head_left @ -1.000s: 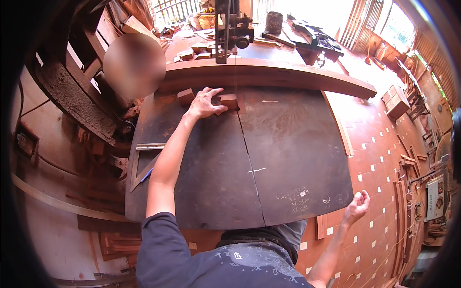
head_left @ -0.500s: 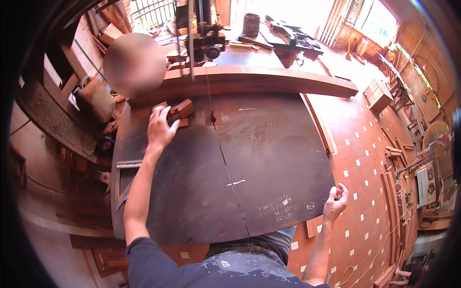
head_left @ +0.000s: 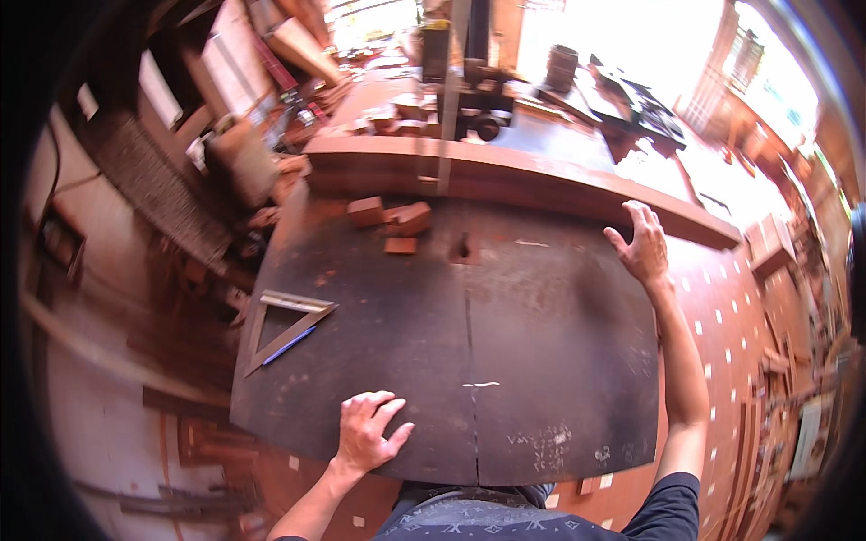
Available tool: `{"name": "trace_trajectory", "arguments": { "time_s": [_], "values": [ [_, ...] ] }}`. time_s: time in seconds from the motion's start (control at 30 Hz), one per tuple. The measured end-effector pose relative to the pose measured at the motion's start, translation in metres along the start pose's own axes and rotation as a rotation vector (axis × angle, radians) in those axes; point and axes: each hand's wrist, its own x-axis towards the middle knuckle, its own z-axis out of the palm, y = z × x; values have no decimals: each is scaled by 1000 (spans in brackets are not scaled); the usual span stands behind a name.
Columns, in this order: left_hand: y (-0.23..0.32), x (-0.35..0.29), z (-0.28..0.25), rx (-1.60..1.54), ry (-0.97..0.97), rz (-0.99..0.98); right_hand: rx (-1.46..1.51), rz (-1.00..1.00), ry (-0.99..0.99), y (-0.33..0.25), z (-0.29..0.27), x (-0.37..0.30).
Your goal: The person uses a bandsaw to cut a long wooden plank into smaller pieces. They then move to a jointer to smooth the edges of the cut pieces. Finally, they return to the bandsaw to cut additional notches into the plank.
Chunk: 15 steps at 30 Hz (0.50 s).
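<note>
My left hand is over the near edge of the dark saw table, fingers apart and nothing in them. At the far right my right hand is open too, reaching beside the long reddish wooden beam; whether it touches the beam I cannot tell. That beam lies across the back of the table, by the upright saw blade. Several small wood blocks sit loose in front of it. On the left lie a triangular set square and a blue pen.
Behind the beam stand the saw's dark guide parts and a pile of wood offcuts. A round dark container is at the back. Right of the table, a wooden box and timber strips rest on the tiled floor.
My left hand has left the small blocks and come back to the near edge. My right hand has gone forward to the beam's right part. The view has shifted left.
</note>
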Motion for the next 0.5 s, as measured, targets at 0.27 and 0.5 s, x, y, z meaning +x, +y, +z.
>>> {"name": "trace_trajectory", "arguments": {
  "time_s": [0.27,0.5],
  "values": [
    [-6,-3,-2,-13,70,-28,-61,-13,-269,-16,66,120],
    [-7,-6,2,-3,93,-61,63,-31,-366,-54,73,143]
  ]
}}
